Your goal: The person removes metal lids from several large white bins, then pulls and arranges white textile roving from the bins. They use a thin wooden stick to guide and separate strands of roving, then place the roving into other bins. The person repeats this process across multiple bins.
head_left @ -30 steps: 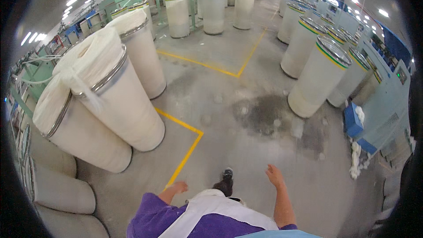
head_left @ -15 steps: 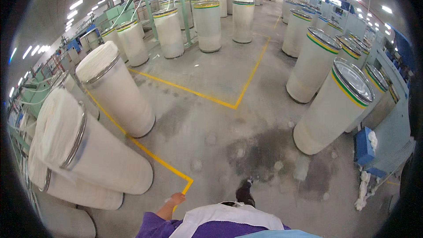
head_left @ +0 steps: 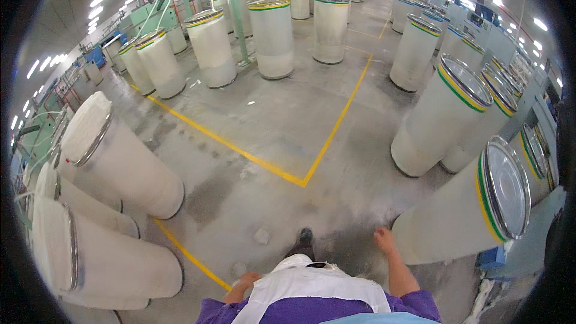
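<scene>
My right hand [head_left: 384, 240] hangs out in front of me, beside the lower wall of a tall white can [head_left: 441, 219] with a green and yellow band and metal rim. Its fingers look curled, with nothing visible in them; whether it touches the can is unclear. Close to my side is my left hand [head_left: 247, 279], partly behind the white apron [head_left: 318, 285], its fingers too small and blurred to read. At the left stand cans heaped with white fibre, among them a near can [head_left: 126, 258] and one behind it [head_left: 129, 156].
Yellow floor lines [head_left: 302, 183] meet in a corner ahead. More banded cans, such as a white can [head_left: 271, 39], stand in a row under a green frame [head_left: 237, 18]. A second row lines the right, beside a blue box [head_left: 491, 257] and loose fibre [head_left: 482, 297] on the floor.
I have moved forward: the cans on both sides and the yellow corner are nearer. My right hand has come into view, and my left hand has drawn back toward my body.
</scene>
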`<action>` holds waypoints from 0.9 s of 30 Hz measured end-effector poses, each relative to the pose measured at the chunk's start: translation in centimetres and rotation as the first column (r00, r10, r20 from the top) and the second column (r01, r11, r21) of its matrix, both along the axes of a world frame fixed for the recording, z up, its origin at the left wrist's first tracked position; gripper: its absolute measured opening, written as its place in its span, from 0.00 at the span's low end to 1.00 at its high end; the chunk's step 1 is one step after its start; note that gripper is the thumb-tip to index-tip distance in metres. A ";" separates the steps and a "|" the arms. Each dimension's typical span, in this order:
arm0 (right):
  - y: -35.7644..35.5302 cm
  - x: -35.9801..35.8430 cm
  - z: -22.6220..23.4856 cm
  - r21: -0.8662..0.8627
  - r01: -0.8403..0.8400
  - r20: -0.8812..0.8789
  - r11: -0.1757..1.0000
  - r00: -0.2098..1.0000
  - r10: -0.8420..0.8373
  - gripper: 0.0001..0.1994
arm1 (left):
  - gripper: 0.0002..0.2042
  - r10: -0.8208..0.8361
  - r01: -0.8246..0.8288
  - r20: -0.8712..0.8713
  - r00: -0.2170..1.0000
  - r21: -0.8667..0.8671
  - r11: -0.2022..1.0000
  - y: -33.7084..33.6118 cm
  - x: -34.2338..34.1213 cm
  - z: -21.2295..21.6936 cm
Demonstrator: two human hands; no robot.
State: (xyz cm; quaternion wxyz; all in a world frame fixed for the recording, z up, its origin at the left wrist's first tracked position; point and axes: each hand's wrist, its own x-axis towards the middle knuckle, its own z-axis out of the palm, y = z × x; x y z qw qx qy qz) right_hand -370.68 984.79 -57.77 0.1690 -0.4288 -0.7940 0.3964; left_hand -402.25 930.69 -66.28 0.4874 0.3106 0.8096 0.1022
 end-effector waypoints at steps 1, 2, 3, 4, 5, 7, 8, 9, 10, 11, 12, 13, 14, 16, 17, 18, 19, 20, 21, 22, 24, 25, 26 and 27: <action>4.4 -4.6 1.0 0.036 -0.030 0.077 0.999 0.997 0.027 0.15 | 0.17 -0.004 0.004 -0.002 1.000 -0.016 1.000 2.2 -1.9 -0.7; 8.2 -8.6 1.6 0.160 -0.070 0.011 0.985 0.998 0.069 0.16 | 0.17 -0.011 0.011 -0.002 1.000 -0.040 0.999 4.3 -4.1 -1.5; 11.5 -12.0 1.7 0.066 -0.075 0.060 0.995 0.996 0.071 0.16 | 0.16 -0.027 0.027 -0.002 1.000 -0.066 0.997 6.5 -6.4 -2.1; 14.3 -14.7 1.3 0.023 -0.076 0.042 0.997 0.996 0.075 0.15 | 0.16 -0.047 0.047 -0.002 0.999 -0.092 0.995 8.8 -9.0 -2.5; 16.8 -16.5 0.4 0.055 -0.081 -0.054 0.995 0.995 0.084 0.15 | 0.16 -0.071 0.071 0.000 0.997 -0.108 0.992 11.4 -11.8 -2.8; 20.4 -17.8 -2.3 -0.137 -0.029 0.148 0.990 0.988 0.049 0.13 | 0.16 -0.161 0.158 -0.020 0.987 -0.120 0.980 17.4 -17.9 -2.9; 21.7 -17.4 -3.9 -0.106 -0.118 0.310 0.987 0.940 0.145 0.15 | 0.16 -0.233 0.226 -0.046 0.972 -0.111 0.968 20.9 -21.4 -2.7; 22.7 -16.4 -5.4 -0.192 -0.203 0.435 0.960 0.859 0.269 0.17 | 0.16 -0.324 0.316 -0.082 0.942 -0.096 0.944 24.9 -25.0 -2.5; 23.4 -15.1 -6.7 -0.391 -0.159 0.504 0.907 0.788 0.355 0.16 | 0.15 -0.437 0.422 -0.163 0.885 -0.118 0.899 29.3 -28.9 -2.4; 23.9 -13.7 -7.9 -0.351 -0.371 0.445 0.860 0.742 0.502 0.15 | 0.15 -0.532 0.537 -0.251 0.808 -0.056 0.842 33.8 -32.9 -2.4; 24.3 -12.5 -8.9 -0.272 -0.488 0.485 0.829 0.675 0.556 0.14 | 0.15 -0.553 0.577 -0.323 0.768 -0.025 0.816 38.6 -36.9 -2.6; 24.8 -11.6 -9.8 -0.174 -0.228 0.371 0.958 0.886 0.278 0.14 | 0.16 -0.432 0.486 -0.356 0.828 0.072 0.871 43.5 -40.6 -2.8; 25.7 -11.2 -10.4 -0.089 0.083 0.231 0.993 0.971 -0.061 0.13 | 0.15 -0.349 0.482 -0.508 0.787 0.154 0.862 48.4 -44.1 -2.9; 29.1 -12.0 -11.1 -0.377 0.183 0.613 0.908 0.784 0.096 0.14 | 0.14 -0.112 0.270 -0.509 0.853 0.247 0.931 58.2 -49.7 -2.4; 31.8 -13.2 -11.4 -0.399 0.211 0.641 0.892 0.760 0.106 0.14 | 0.15 0.083 0.032 -0.363 0.928 0.301 0.953 62.7 -51.6 -1.7; 35.0 -14.8 -11.7 -0.408 0.217 0.653 0.887 0.748 0.117 0.14 | 0.16 0.314 -0.241 -0.196 0.929 0.323 0.915 66.9 -53.1 -0.7; 38.8 -16.7 -12.2 -0.413 0.213 0.662 0.885 0.738 0.131 0.14 | 0.15 0.291 -0.239 -0.178 0.940 0.265 0.934 70.8 -54.2 0.4; 42.9 -18.9 -12.9 -0.414 0.207 0.667 0.886 0.731 0.141 0.14 | 0.14 0.301 -0.265 -0.153 0.941 0.220 0.939 74.5 -55.1 1.3; 47.5 -21.4 -13.7 -0.409 0.190 0.667 0.892 0.730 0.150 0.14 | 0.13 0.324 -0.282 -0.140 0.936 0.257 0.924 77.8 -55.9 2.1; 52.3 -24.1 -14.6 -0.398 0.161 0.665 0.903 0.729 0.163 0.14 | 0.11 0.295 -0.282 -0.112 0.949 0.124 0.951 80.7 -56.5 2.7; 62.8 -30.9 -15.6 -0.319 -0.015 0.641 0.948 0.733 0.227 0.14 | 0.09 0.237 -0.236 -0.061 0.969 0.025 0.971 85.4 -57.7 3.2; 68.4 -35.0 -15.4 -0.202 -0.171 0.644 0.964 0.719 0.263 0.14 | 0.09 0.169 -0.169 -0.038 0.985 -0.002 0.986 87.5 -58.4 3.2; 74.2 -39.7 -14.4 -0.025 -0.294 0.637 0.955 0.732 0.242 0.14 | 0.10 0.116 -0.116 -0.008 0.993 -0.019 0.993 89.5 -59.3 3.0; 80.0 -44.9 -12.5 0.080 -0.665 0.607 0.742 0.623 0.493 0.14 | 0.10 0.085 -0.085 0.010 0.996 -0.031 0.996 91.6 -60.5 2.6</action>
